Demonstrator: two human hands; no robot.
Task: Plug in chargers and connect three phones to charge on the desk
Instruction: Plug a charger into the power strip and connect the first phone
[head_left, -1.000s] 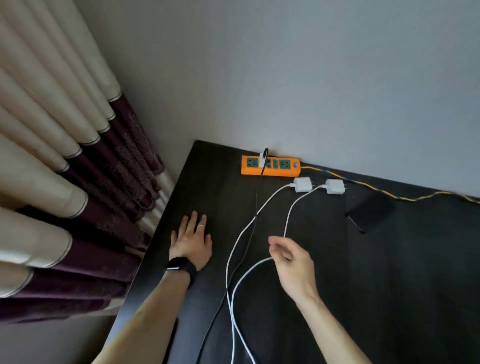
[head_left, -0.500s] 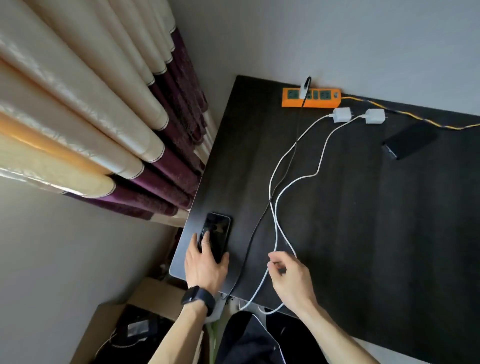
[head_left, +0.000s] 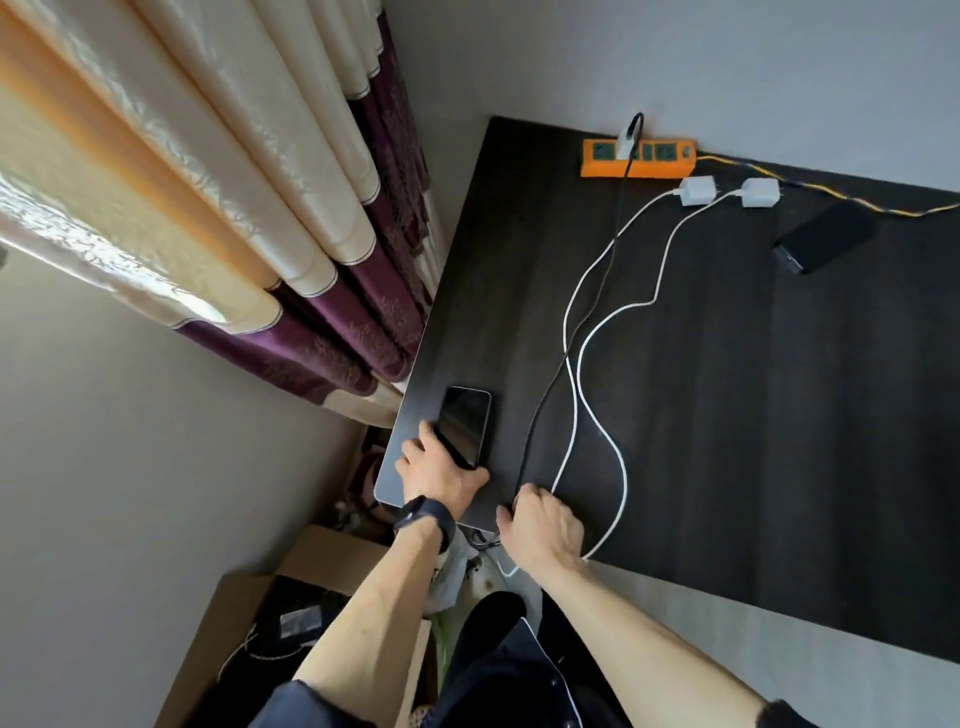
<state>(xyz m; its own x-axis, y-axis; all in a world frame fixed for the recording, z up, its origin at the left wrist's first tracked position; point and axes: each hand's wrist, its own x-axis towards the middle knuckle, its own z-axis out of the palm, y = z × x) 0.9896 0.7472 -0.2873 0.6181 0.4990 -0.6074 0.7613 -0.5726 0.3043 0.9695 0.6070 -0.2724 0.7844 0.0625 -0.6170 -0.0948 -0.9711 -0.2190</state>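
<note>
Phone (head_left: 464, 425), a glossy black slab with rounded corners, lies near the front left corner of the dark wood-grain desk (head_left: 727, 415), its near end clasped by the left hand (head_left: 435, 470). Below, an open cardboard box (head_left: 249, 623) holds dark items and a cable. The right hand (head_left: 543, 522) is curled at the desk edge around the black cable (head_left: 540, 410), touching a white cable (head_left: 571, 415). Farther back lie two white charger blocks (head_left: 698, 190), a second dark phone (head_left: 826, 236) and an orange power strip (head_left: 638, 158) with one plug in.
</note>
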